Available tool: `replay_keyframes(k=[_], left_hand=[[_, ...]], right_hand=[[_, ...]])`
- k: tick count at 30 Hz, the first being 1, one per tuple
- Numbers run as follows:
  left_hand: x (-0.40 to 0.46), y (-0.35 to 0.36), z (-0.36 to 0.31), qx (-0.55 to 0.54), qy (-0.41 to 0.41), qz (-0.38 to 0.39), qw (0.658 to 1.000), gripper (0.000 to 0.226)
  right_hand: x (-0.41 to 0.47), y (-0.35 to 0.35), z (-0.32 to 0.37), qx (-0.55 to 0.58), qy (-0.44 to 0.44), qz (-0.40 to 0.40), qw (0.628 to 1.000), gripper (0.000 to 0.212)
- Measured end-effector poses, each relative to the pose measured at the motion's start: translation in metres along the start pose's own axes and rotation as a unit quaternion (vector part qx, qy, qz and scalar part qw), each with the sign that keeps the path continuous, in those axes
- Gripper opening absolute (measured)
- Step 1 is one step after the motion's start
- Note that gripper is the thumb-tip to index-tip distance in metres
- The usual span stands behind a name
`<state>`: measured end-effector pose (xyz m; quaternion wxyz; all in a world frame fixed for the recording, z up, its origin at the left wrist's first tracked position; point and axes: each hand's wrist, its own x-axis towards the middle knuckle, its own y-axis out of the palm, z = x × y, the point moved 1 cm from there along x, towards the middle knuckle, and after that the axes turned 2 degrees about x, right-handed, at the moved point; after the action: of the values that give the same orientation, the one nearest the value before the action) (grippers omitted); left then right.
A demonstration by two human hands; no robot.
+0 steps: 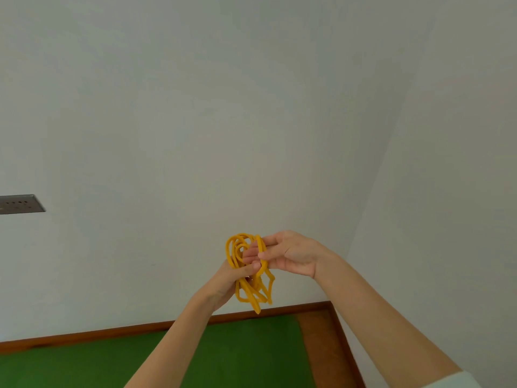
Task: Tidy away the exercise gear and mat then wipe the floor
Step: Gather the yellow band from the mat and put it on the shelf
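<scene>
A yellow skipping rope (253, 292), bunched into several loops, hangs in front of me at chest height. My left hand (229, 278) grips the bundle from below, thumb pressed over the strands. My right hand (288, 256) reaches in from the right, and its fingers pinch a loop at the top of the bundle. Below lies the green exercise mat (223, 357), flat on the floor and running off the left and bottom of the view.
White walls meet in a corner at the right. A brown skirting board (112, 334) runs along the wall foot. A strip of brown floor (321, 348) shows right of the mat. A grey socket plate (19, 204) sits on the left wall.
</scene>
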<state>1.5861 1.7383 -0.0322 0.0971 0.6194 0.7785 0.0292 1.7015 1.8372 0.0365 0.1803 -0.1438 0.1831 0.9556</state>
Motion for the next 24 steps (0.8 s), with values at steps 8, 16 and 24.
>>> replay_keyframes(k=[8,16,24], left_hand=[[0.003,-0.001,0.002,0.046,0.033,0.009,0.998,0.075],[0.006,0.019,0.002,0.096,0.036,-0.109,0.989,0.024],[-0.002,0.003,0.02,-0.17,-0.084,-0.12,0.974,0.024]], right_hand=[[0.011,0.011,-0.011,-0.1,-0.089,-0.179,0.975,0.015],[0.021,0.014,-0.026,-0.185,-0.11,-0.201,0.956,0.009],[-0.006,-0.006,-0.001,-0.255,-0.079,-0.09,0.959,0.024]])
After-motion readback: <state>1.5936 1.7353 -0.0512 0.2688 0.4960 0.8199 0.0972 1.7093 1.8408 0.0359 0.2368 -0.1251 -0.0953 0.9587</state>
